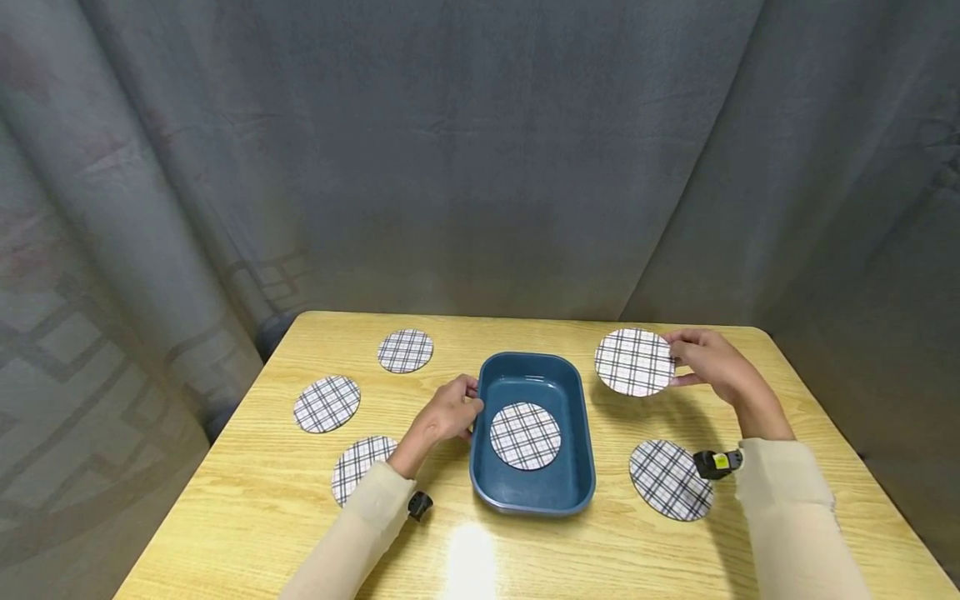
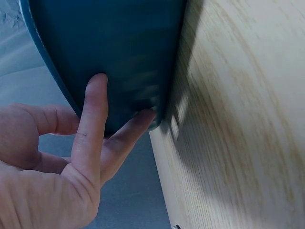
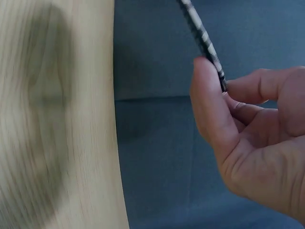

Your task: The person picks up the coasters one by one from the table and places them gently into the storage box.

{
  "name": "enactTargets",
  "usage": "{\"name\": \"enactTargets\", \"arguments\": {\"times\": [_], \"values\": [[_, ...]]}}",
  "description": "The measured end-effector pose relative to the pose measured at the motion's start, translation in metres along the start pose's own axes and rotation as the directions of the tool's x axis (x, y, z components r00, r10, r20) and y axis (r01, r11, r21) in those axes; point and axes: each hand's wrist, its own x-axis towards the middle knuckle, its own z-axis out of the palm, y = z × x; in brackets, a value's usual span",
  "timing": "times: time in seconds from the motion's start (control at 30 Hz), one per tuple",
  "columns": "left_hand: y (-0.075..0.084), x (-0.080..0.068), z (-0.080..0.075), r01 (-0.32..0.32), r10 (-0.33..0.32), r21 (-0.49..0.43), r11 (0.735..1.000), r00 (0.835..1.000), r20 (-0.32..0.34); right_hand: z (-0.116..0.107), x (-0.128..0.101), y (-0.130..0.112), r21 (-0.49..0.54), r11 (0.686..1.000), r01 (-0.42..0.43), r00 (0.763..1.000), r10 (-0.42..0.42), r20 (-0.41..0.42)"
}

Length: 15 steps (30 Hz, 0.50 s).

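A blue oblong tray (image 1: 581,433) stands mid-table with one plaid round coaster (image 1: 525,435) lying flat inside. My left hand (image 1: 471,400) grips the tray's left rim, thumb over the edge. In the left wrist view its fingers (image 2: 93,119) lie against the tray's outer wall (image 2: 124,47). My right hand (image 1: 675,362) pinches another plaid coaster (image 1: 634,361) by its right edge, lifted and tilted above the table to the right of the tray. The right wrist view shows that coaster (image 3: 202,33) edge-on between thumb and fingers (image 3: 217,81).
Three more plaid coasters lie left of the tray: far (image 1: 405,350), middle (image 1: 326,403), near (image 1: 360,467). Another (image 1: 670,479) lies near right, beside my right forearm. The wooden table (image 1: 525,550) is backed by a grey curtain (image 1: 480,150).
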Motion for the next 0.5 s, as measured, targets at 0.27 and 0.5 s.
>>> {"name": "enactTargets", "arguments": {"times": [0.27, 0.5], "values": [[0.0, 0.0, 0.0, -0.005, 0.005, 0.003, 1.0, 1.0, 0.003, 0.006, 0.002, -0.009, 0.104, 0.994, 0.041, 0.996, -0.048, 0.074], [0.001, -0.001, -0.001, -0.01, 0.01, 0.009, 1.0, 1.0, 0.004, 0.023, 0.005, -0.019, 0.14, 0.989, 0.038, 0.989, -0.058, 0.139]]}}
